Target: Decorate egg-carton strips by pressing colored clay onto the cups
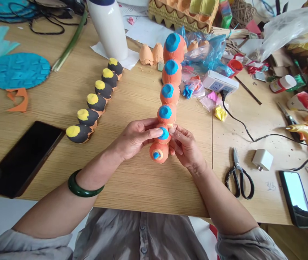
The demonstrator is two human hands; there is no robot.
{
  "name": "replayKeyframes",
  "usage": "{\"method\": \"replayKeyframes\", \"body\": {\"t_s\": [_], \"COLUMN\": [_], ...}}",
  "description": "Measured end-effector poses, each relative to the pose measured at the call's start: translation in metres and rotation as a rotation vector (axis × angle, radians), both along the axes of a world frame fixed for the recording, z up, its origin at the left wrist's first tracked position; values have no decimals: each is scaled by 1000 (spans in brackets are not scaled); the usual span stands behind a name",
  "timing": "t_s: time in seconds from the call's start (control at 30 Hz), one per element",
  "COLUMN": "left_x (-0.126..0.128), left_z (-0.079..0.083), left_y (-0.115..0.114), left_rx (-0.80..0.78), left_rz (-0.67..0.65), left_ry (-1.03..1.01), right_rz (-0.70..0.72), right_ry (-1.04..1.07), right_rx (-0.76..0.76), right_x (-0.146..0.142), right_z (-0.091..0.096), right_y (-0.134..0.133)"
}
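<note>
Both hands hold an orange egg-carton strip (169,95) near its close end, and the strip points away from me across the table. Its bumps carry blue clay caps; on the nearest bump the blue lump (156,155) is small and leaves a pale ring around it. My left hand (140,137) grips from the left, its thumb pressing on the second blue cap (164,133). From the right, my right hand (183,142) pinches the same section between thumb and fingers. To the left lies a second strip (95,103), black with yellow clay tops.
A tablet (24,159) and a blue oval piece (20,70) lie left. A white bottle (110,29) stands behind. Right are scissors (239,177), a charger (262,159), a phone (297,198) and a power strip (220,83) with its cable. Egg cartons (182,14) are stacked at the back.
</note>
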State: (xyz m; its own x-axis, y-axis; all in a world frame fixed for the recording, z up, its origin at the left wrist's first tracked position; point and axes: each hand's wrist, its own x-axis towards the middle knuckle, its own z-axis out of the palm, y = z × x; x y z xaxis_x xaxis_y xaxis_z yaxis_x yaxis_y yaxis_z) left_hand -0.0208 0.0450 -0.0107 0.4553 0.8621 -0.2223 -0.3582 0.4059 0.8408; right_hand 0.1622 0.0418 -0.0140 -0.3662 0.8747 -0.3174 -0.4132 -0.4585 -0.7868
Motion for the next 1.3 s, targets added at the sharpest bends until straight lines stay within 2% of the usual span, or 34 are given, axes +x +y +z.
{"method": "replayKeyframes", "body": {"t_s": [0.53,0.7,0.93,1.13,1.3], "left_x": [3,6,6,4,4], "left_z": [4,1,-4,0,0], "left_y": [0,-1,-2,-2,-3], "left_rx": [-12,17,95,79,94], "left_rz": [-15,45,-116,-85,61], "left_ry": [-23,-22,-187,-110,159], "right_rz": [-13,4,38,8,-86], "right_ry": [-41,-25,44,21,-44], "right_rx": [-19,-12,-39,-36,-9], "right_x": [-2,-1,-1,-2,-3], "right_z": [1,1,-5,-4,-3], "right_y": [-1,-1,2,3,2]}}
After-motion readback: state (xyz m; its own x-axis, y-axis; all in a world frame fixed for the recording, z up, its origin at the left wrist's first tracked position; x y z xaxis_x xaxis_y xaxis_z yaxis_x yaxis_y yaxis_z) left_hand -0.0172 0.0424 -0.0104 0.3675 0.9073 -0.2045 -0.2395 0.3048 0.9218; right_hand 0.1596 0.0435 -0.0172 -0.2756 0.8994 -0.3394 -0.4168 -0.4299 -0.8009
